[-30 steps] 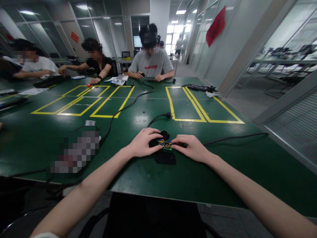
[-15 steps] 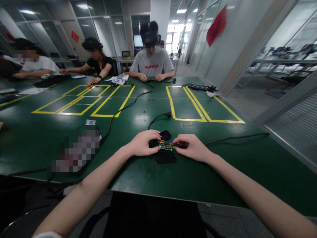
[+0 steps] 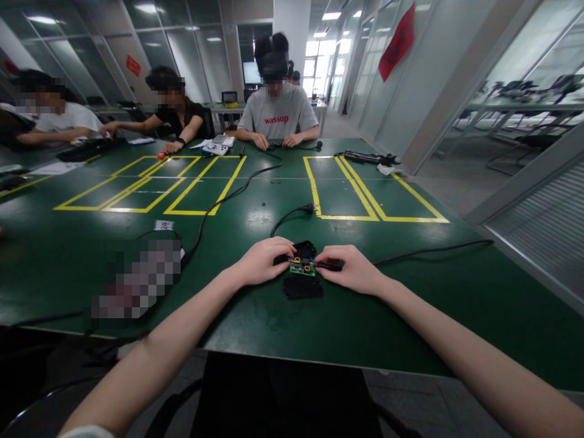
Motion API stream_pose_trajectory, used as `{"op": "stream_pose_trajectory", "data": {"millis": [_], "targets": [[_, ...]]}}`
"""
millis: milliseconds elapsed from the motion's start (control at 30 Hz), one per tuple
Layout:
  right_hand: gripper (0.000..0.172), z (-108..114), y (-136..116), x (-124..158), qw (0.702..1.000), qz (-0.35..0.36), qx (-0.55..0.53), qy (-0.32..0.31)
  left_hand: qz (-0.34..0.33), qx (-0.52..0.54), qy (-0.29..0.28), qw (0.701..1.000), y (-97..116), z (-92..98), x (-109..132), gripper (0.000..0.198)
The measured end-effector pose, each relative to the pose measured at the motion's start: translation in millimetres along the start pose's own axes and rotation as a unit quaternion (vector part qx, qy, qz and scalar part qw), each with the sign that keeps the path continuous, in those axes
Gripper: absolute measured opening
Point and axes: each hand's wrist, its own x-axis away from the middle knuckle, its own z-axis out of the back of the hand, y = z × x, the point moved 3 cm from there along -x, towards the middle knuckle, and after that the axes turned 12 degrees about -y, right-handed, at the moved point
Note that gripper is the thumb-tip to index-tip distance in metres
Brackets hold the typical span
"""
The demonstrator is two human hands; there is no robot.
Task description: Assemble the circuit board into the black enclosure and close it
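Note:
A small green circuit board [image 3: 303, 268] with copper-coloured ring coils sits between my hands, with thin wires at both ends. My left hand [image 3: 264, 261] is closed at the board's left end, thumb and fingers on its edge; a dark piece shows partly inside the grip. My right hand [image 3: 353, 267] pinches the black cable [image 3: 329, 265] at the board's right end. Just behind the board lies one black plastic case half [image 3: 305, 249], partly covered by my left fingers. The other case half [image 3: 303, 288] lies flat in front of it.
A black power plug [image 3: 309, 208] on its cord lies beyond my hands. At left is a blurred-out object [image 3: 141, 277] by a numbered tag [image 3: 164, 225]. Yellow tape outlines [image 3: 347, 218] mark the green table. A black tripod-like item [image 3: 369, 158] lies far right; several people sit opposite.
The view has shifted slightly. Both hands stay at the ends of the board, which now sits a little flatter with more of its front edge showing.

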Motion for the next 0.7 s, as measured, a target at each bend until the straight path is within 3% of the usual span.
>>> {"op": "stream_pose_trajectory", "data": {"millis": [267, 467, 700], "targets": [[0.011, -2, 1, -2, 1.000, -0.004, -0.002, 0.008, 0.008, -0.039, 0.010, 0.999, 0, -1.6, -2, 0.019], [0.010, -2, 3, -3, 1.000, -0.004, 0.004, 0.001, -0.001, -0.016, 0.019, 1.000, 9, 5.5, -1, 0.044], [0.009, -4, 8, -5, 0.998, 0.005, 0.055, 0.004, 0.018, 0.000, 0.011, 1.000, 19, 10.7, 2, 0.023]]}}
